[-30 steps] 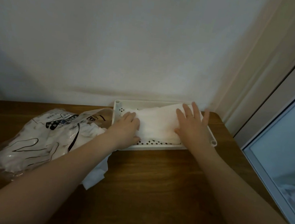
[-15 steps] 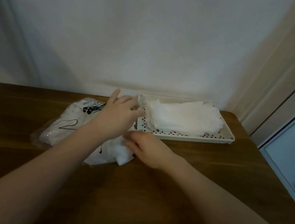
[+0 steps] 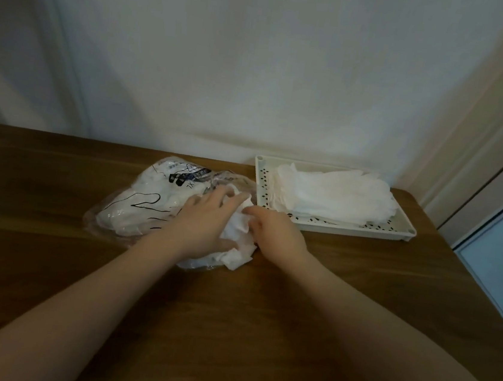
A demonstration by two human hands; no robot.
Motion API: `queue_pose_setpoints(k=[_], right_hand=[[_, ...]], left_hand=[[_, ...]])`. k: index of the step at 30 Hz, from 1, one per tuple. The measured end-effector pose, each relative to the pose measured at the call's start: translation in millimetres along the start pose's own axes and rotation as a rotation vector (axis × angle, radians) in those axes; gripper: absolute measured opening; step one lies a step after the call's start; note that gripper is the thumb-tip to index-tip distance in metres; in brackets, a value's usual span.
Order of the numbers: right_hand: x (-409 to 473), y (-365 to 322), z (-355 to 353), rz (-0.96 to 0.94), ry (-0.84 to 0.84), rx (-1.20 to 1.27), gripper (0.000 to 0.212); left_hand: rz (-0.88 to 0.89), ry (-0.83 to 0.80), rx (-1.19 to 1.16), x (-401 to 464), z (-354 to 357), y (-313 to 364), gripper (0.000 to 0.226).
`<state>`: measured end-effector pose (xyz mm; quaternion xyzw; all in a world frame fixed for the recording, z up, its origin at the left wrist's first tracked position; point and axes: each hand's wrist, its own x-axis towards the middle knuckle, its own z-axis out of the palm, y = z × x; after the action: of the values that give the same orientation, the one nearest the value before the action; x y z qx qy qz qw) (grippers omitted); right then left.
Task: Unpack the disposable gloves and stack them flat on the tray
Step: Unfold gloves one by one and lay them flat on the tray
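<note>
A clear plastic glove bag (image 3: 135, 208) with black print lies on the wooden table (image 3: 228, 328), white gloves bunched inside it. More white gloves (image 3: 236, 256) spill from its open right end. My left hand (image 3: 205, 222) lies over that open end, with fingers on top and thumb beneath, gripping the bag. My right hand (image 3: 276, 234) is just to its right, its curled fingertips pinching a glove at the bag's mouth. Further right, a white perforated tray (image 3: 349, 232) holds a flat stack of white gloves (image 3: 331, 196).
The tray stands against the white wall (image 3: 258, 65) near the table's right end. A door or window frame (image 3: 495, 186) runs down past the table's right edge. Bare wood stretches in front of the bag and tray.
Both hands have left the stack on the tray and moved left to the bag. The left hand now covers the bag's mouth, and the right hand has closed on a glove there.
</note>
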<state>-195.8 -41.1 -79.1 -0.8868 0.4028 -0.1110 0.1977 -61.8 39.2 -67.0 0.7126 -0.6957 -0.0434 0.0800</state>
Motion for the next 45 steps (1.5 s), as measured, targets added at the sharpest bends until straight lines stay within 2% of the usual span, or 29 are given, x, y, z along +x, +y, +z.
queue_pose_setpoints(k=[2,9,11,13,16,18,21,25,29,30,32,34,36,38,40,41,43,45], right_hand=[[0.0,-3.2,-0.8,-0.037,0.085,-0.04,0.026],[-1.1,-10.5,-22.6,-0.19,0.417,0.077,0.021],[-1.7,-12.8,-29.7,-0.238,0.429,0.099,0.015],[-3.3,-15.8,-33.9,-0.149,0.35,0.342,0.017],[-6.3,-20.2,-39.4,0.188,0.21,1.074,0.026],[-7.8,-20.2,-43.0,0.352,0.184,1.496,0.026],[-8.3,-14.0,-49.6,0.464,0.209,1.767,0.026],[-7.7,-1.0,-61.6,0.429,0.228,2.001,0.032],[-11.8,11.6,-67.9,0.364,0.117,1.929,0.036],[-13.6,13.6,-68.6,0.343,0.094,1.883,0.035],[-17.2,17.2,-70.9,0.327,0.101,1.756,0.034],[-23.7,17.5,-76.2,0.284,0.113,1.664,0.029],[-28.8,16.8,-81.1,0.152,0.071,1.611,0.021],[-32.3,17.2,-86.0,0.038,0.034,1.561,0.012],[-35.1,22.7,-93.1,-0.034,-0.03,1.529,0.018],[-36.2,26.5,-97.0,-0.088,-0.074,1.493,0.022],[-39.6,36.6,-105.6,-0.19,-0.152,1.347,0.023],[-42.2,48.2,-113.5,-0.229,-0.185,1.239,0.023]], left_hand=[[0.032,0.043,-0.03,-1.1,4.3,-2.1,0.089],[0.036,0.129,-0.289,-2.3,5.1,-12.9,0.083],[0.034,0.143,-0.321,-3.2,3.6,-13.7,0.075],[0.009,0.162,-0.377,-4.1,1.2,-13.5,0.065],[-0.033,0.163,-0.5,-4.5,-3.1,-15.3,0.048],[0.001,0.172,-0.467,-3.2,-3.6,-17.4,0.035],[0.03,0.168,-0.338,-0.3,0.0,-19.0,0.023],[-0.031,0.125,-0.179,5.2,5.9,-19.6,0.02],[-0.115,0.057,-0.044,10.6,-5.8,-8.5,0.028],[-0.112,0.116,-0.066,9.2,-11.4,-2.9,0.029],[-0.044,0.344,-0.17,5.5,-22.2,11.4,0.035],[0.052,0.493,-0.363,2.3,-35.3,31.1,0.042],[0.096,0.389,-0.596,2.0,-45.2,49.9,0.038],[0.071,0.1,-0.813,6.1,-52.1,64.4,0.033],[0.003,-0.18,-1.053,9.3,-55.5,73.3,0.028],[-0.013,-0.251,-1.11,10.3,-54.5,75.1,0.022],[0.003,-0.245,-1.101,11.8,-52.6,78.6,0.011],[0.001,-0.192,-1.092,12.9,-52.8,80.1,0.016]])
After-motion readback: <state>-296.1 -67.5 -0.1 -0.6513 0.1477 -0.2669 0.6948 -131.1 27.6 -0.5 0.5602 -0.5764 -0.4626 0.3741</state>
